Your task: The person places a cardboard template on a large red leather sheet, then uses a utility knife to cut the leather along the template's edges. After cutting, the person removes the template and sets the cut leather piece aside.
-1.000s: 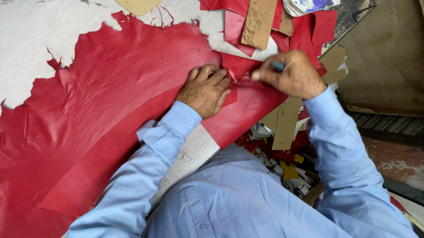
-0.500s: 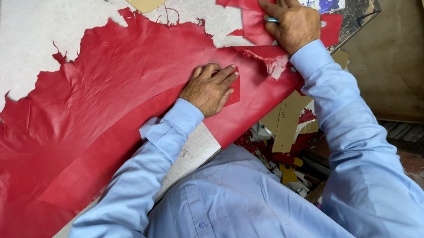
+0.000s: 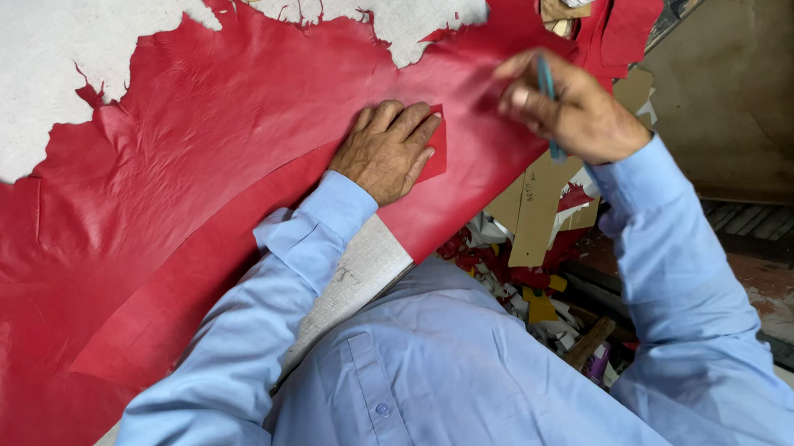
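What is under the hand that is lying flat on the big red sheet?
Under the left hand lies a small red piece, its edge peeking out on the big red sheet. The hand covers the rest of it.

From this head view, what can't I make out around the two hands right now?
- Right hand: motion-blurred, so its grip on the teal tool is unclear, and the tool's tip is hidden behind the hand.
- Small red piece: mostly covered by the left hand.
- Red leather sheet: cut off by the left and bottom edges.
- Scrap pile: partly hidden by the right sleeve.
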